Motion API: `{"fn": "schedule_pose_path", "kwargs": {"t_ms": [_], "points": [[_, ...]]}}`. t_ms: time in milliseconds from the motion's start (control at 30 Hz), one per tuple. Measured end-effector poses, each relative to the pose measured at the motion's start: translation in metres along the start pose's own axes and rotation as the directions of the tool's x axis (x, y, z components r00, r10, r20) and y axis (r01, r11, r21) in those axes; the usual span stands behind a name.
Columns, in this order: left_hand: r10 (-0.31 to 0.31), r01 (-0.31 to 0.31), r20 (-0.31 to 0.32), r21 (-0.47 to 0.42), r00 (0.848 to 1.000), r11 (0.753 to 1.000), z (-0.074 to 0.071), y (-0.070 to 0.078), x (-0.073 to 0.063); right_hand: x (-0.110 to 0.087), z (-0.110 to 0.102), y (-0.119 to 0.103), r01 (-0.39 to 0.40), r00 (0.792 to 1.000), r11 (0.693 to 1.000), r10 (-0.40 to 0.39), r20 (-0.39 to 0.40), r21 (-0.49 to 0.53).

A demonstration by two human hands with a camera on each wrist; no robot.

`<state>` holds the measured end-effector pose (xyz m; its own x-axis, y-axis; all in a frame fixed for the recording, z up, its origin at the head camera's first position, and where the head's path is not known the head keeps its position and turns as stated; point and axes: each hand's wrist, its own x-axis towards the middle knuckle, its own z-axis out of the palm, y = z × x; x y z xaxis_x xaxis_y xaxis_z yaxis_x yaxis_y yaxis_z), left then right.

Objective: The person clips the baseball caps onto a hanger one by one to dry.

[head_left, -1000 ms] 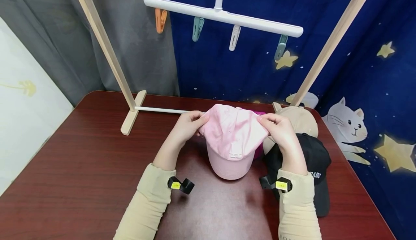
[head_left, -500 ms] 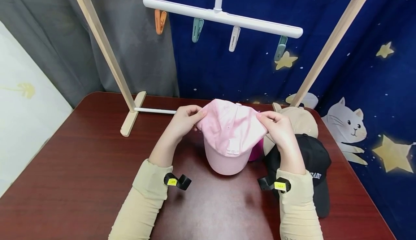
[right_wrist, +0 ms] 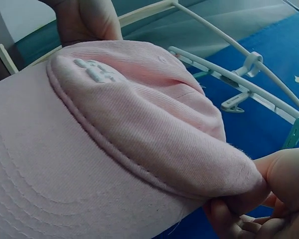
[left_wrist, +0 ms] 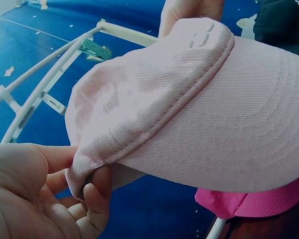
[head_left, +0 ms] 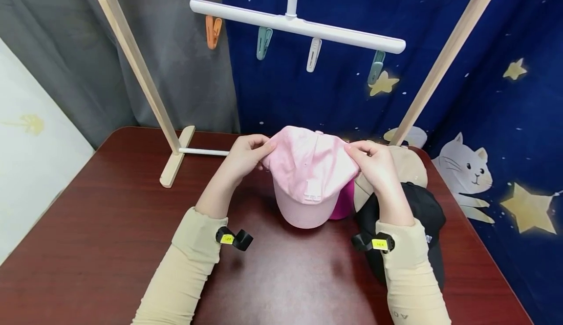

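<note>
A light pink baseball cap (head_left: 308,168) is held up over the table with its brim pointing down toward me. My left hand (head_left: 246,156) pinches its left side between thumb and fingers; the left wrist view shows the fabric folded in that hand (left_wrist: 55,194). The right hand (head_left: 374,166) pinches the opposite side, and in the right wrist view its thumb and fingers close on the cap's edge (right_wrist: 244,184). Behind the cap, partly hidden, is a magenta cap (head_left: 344,203). Beside my right forearm lie a black cap (head_left: 424,212) and a beige cap (head_left: 409,163).
A white hanger bar (head_left: 299,26) hangs above, carrying an orange clip (head_left: 213,32), a teal clip (head_left: 264,43), a white clip (head_left: 313,54) and another teal clip (head_left: 376,67). Wooden posts (head_left: 132,61) of a rack stand on the dark red table (head_left: 110,227). Curtains hang behind.
Both hands have raised the pink cap a little, away from me and slightly left. More of the magenta cap shows beside it. The head view has shifted slightly.
</note>
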<state>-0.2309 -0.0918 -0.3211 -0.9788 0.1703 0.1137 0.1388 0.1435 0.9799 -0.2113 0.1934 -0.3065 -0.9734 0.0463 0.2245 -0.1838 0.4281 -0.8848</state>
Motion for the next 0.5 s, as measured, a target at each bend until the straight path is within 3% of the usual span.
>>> {"fn": "schedule_pose_path", "kwargs": {"t_ms": [500], "points": [[0.031, -0.029, -0.023, 0.076, 0.999, 0.997, -0.013, 0.016, 0.016, 0.015, 0.005, -0.011, 0.026, 0.999, 1.0, -0.026, -0.033, 0.015]]}}
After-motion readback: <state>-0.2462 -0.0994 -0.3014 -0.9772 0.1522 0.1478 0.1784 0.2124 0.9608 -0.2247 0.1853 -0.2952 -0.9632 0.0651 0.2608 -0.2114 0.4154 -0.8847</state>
